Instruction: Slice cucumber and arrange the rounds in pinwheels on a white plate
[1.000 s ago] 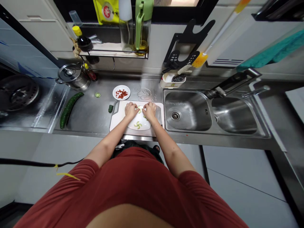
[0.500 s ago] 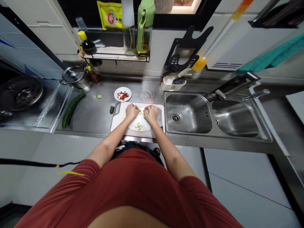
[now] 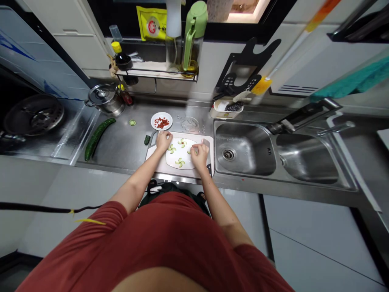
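A white plate (image 3: 180, 155) lies on the cutting board (image 3: 158, 166) in front of me. Cucumber slices (image 3: 180, 162) form several pinwheel shapes on it, and the far one has a red bit at its centre. My left hand (image 3: 163, 140) is at the plate's far left corner, just below a small white dish (image 3: 153, 122) of chopped red pieces (image 3: 161, 123). Its fingers are drawn together; what they hold, if anything, is too small to make out. Over the plate's right side, my right hand (image 3: 199, 156) pinches thumb and fingers, partly covering a cucumber pinwheel; anything held is hidden.
A whole cucumber (image 3: 97, 138), a cucumber stub (image 3: 147, 140) and thin slices (image 3: 132, 122) lie on the counter to the left. A knife handle (image 3: 209, 169) shows at the board's right edge, beside the double sink (image 3: 246, 148). Behind stands a lidded pot (image 3: 106, 101).
My hands have moved apart from the far pinwheel, uncovering it. The left went toward the red pieces, the right toward the plate's right side. The camera view has shifted slightly.
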The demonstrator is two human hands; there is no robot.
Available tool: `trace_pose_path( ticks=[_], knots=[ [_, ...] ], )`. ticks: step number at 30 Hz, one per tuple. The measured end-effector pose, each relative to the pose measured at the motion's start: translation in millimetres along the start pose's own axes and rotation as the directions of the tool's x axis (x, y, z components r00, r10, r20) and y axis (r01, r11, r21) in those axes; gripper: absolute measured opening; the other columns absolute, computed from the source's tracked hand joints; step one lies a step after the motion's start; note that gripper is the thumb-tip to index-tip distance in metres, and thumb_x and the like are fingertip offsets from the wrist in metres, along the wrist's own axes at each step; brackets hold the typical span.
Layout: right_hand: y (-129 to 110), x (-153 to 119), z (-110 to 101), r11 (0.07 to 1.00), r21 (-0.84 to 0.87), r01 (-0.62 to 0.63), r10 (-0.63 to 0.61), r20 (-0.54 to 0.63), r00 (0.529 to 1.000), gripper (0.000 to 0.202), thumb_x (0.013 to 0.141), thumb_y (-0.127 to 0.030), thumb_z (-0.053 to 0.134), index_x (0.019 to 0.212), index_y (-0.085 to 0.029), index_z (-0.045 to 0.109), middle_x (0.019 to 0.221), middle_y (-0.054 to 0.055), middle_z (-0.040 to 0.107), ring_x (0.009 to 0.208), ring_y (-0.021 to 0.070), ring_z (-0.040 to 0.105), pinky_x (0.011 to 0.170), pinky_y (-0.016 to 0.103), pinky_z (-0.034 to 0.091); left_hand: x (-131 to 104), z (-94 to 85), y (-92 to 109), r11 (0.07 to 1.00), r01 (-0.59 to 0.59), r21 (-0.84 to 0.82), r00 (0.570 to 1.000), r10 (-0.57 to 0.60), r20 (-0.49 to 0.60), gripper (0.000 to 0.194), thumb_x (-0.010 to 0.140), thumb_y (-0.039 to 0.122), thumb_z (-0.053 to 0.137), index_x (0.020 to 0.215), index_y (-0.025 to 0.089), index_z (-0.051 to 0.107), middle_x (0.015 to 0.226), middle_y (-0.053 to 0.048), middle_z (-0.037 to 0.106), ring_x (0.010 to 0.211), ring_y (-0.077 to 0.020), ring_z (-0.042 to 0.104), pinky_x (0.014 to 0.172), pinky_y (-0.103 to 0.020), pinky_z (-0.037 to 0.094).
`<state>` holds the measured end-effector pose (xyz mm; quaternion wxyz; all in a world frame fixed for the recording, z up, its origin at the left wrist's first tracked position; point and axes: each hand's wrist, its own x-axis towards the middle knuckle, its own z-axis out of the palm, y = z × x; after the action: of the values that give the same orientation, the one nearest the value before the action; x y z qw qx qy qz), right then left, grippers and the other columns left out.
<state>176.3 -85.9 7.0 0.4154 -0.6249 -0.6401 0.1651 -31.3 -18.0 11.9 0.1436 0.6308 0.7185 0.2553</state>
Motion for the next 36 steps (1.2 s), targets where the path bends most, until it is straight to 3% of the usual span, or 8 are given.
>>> trace_pose_path(
  ticks=[7,13,36],
  knots=[
    [-3,-18,-21,1.0,-0.005,-0.017,0.017,-0.042,0.999,0.014,0.085,-0.029,0.05,0.082,-0.021,0.061,0.09,0.006,0.059,0.096,0.0231,0.049,0.093,0.04,0.035,31,-21.9,-32,0.989,0.135,0.059,0.99,-0.132,-0.047,0.024,0.085,0.035,0.049,0.093,0.023,0.068,0.105,-0.009,0.062,0.098,-0.0218,0.055,0.085,-0.031,0.04],
    [-4,-25,-32,0.999,0.008,-0.048,0.049,-0.042,0.998,0.014,0.084,-0.03,0.051,0.083,-0.021,0.061,0.09,0.006,0.06,0.097,0.0235,0.05,0.092,0.04,0.035,51,-32.0,-31,0.976,0.159,0.15,0.986,-0.164,0.019,0.023,0.081,0.032,0.054,0.098,0.026,0.068,0.113,-0.009,0.059,0.107,-0.0249,0.05,0.091,-0.035,0.038],
    [-2,-28,-44,0.999,-0.003,-0.035,0.035,-0.064,0.997,0.014,0.085,-0.032,0.051,0.083,-0.022,0.062,0.09,0.006,0.062,0.095,0.0234,0.052,0.092,0.04,0.036,90,-12.6,-28,0.955,0.032,0.294,0.991,-0.069,0.114,0.026,0.083,0.03,0.05,0.095,0.019,0.07,0.117,-0.018,0.055,0.115,-0.0331,0.043,0.095,-0.046,0.032]
  ],
)
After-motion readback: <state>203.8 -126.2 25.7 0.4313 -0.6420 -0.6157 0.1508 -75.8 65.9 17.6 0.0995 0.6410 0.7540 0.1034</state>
